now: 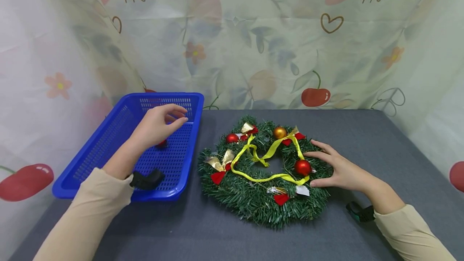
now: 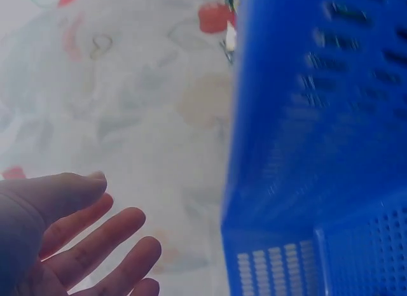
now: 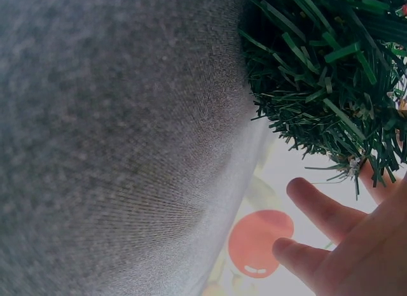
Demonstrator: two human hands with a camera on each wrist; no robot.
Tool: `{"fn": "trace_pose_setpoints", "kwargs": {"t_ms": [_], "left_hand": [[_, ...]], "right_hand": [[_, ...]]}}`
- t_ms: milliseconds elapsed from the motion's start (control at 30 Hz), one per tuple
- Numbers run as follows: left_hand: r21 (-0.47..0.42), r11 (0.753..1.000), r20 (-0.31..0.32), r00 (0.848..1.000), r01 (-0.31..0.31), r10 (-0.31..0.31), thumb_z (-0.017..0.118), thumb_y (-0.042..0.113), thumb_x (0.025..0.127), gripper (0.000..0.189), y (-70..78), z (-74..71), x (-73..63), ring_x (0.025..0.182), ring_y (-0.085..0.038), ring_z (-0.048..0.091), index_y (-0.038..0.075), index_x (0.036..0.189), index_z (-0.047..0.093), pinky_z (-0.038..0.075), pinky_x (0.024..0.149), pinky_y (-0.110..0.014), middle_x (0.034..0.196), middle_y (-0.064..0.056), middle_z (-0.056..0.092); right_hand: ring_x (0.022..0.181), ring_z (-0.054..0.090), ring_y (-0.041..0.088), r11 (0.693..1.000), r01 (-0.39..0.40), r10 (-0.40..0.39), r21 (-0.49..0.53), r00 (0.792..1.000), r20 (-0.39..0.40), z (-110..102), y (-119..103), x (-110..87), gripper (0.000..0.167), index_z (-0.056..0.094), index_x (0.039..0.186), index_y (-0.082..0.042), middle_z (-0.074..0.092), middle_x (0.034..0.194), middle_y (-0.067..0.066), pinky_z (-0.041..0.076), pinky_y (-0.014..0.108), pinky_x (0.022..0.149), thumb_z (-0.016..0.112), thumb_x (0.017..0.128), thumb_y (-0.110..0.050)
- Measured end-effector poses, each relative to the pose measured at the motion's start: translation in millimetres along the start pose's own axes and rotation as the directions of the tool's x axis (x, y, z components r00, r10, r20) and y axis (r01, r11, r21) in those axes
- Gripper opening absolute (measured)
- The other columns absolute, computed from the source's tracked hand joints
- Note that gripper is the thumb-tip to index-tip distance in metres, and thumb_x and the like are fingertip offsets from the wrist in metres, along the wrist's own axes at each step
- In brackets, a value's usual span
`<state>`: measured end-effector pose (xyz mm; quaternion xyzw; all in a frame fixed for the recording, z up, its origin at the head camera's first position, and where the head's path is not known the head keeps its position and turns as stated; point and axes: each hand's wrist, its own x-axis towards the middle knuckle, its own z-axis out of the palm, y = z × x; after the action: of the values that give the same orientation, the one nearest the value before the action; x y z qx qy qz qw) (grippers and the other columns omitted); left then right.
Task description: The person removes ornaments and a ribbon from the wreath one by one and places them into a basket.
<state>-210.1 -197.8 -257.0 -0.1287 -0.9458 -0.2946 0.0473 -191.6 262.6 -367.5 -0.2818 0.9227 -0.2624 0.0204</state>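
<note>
Wreath [image 1: 250,202] of green tinsel lies flat on the grey table [image 1: 366,144], and from my head view I have all of its top: yellow ribbon [image 1: 261,180] looped across it, a red ball [image 1: 303,167] at its right, a gold ball [image 1: 280,132] at the back, gold and red bows around it. The right hand [image 1: 337,168] is at the wreath's right edge, thumb and fingers spread wide by the red ball. My right wrist view gives me the low outer side instead: tinsel just above the cloth, two fingertips standing free of it, another finger partly behind the fronds. How firmly that hand touches, I cannot tell.

The left hand [image 1: 159,124] hangs over the blue basket [image 1: 197,132], left of the wreath. On the head view its fingers bunch together; the left wrist view shows me the fingers loosely parted, nothing between them, beside the slotted basket wall. Only the head view lets me see a small dark red thing [image 1: 162,144] inside the basket, partly hidden by the hand.
</note>
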Motion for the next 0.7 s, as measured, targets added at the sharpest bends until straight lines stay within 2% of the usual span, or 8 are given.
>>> {"fn": "trace_pose_setpoints", "kwargs": {"t_ms": [367, 700], "left_hand": [[-0.072, 0.993, 0.039, 0.995, -0.094, 0.097, 0.059, 0.022, 0.092, 0.026, 32.7, 10.9, -1.2, 0.102, -0.026, 0.065, 0.014, 0.117, 0.062, 0.052, 0.084, -0.043, 0.113, -0.008, 0.066], [-0.07, 0.982, 0.093, 0.98, -0.173, 0.179, 0.059, 0.024, 0.092, 0.027, 56.5, 26.3, 6.9, 0.098, -0.021, 0.065, 0.014, 0.117, 0.062, 0.053, 0.082, -0.039, 0.113, -0.004, 0.066]], "right_hand": [[0.131, 0.029, 0.046, 1.0, 0.004, -0.004, -0.009, 1.0, -0.001, 0, 1, 0.4, 0.071, 0.05, 0.132, -0.012, 0.021, 0.15, 0.02, 0.036, 0.066, 0.092, 0.078, 0.073, -0.038], [0.131, 0.028, 0.046, 1.0, 0.007, -0.007, -0.004, 1.0, -0.002, 1, 2, 0.5, 0.071, 0.05, 0.132, -0.012, 0.02, 0.15, 0.02, 0.036, 0.067, 0.092, 0.078, 0.073, -0.038]]}}
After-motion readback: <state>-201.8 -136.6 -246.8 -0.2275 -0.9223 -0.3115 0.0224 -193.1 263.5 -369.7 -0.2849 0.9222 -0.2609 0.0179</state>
